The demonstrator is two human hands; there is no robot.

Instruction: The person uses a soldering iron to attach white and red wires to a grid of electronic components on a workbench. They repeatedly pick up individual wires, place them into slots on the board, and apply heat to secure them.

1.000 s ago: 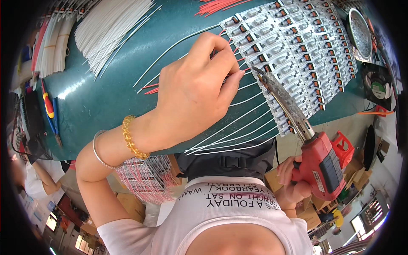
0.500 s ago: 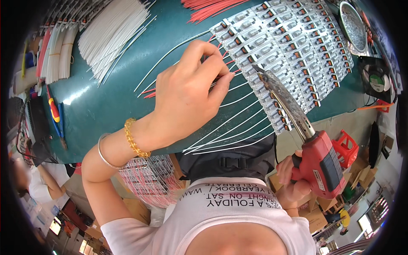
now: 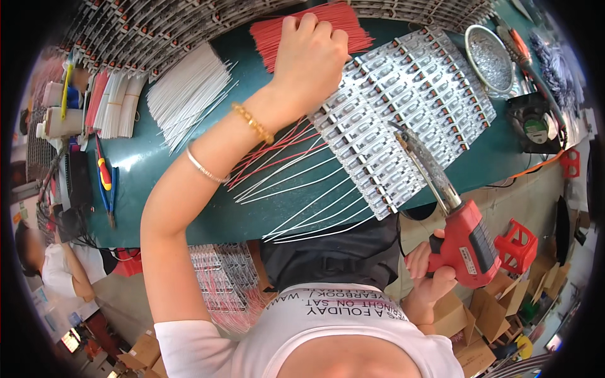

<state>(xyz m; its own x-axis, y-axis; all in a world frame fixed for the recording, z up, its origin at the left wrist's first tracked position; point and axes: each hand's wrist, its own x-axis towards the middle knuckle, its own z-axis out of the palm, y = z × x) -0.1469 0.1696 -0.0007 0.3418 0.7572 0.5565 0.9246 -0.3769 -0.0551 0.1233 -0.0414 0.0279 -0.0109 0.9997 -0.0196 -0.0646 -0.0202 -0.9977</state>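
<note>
My left hand [image 3: 310, 58] reaches over a pile of short red wires [image 3: 268, 39] at the far side of the table. Its fingers are curled, and their tips are hidden behind the hand. My right hand [image 3: 428, 268] grips a red and black soldering gun [image 3: 469, 242] by its handle. The gun's dark, residue-coated tip hovers over a panel of metal parts [image 3: 403, 107] set in rows. Red wires [image 3: 265, 157] and white wires [image 3: 302, 192] trail from the panel's left edge across the green table.
Left of the red pile lies a heap of white wires [image 3: 189, 91]. A screwdriver [image 3: 104, 173] and blue-handled tool [image 3: 112, 195] are at the left. A metal bowl [image 3: 469, 47] and small black fan [image 3: 535, 126] stand right. More stacked panels [image 3: 138, 38] line the back. A co-worker [image 3: 60, 264] sits left.
My left hand has moved up and away from the wires at the panel's edge to the red wire pile. My right hand still holds the soldering gun over the panel. The view has shifted.
</note>
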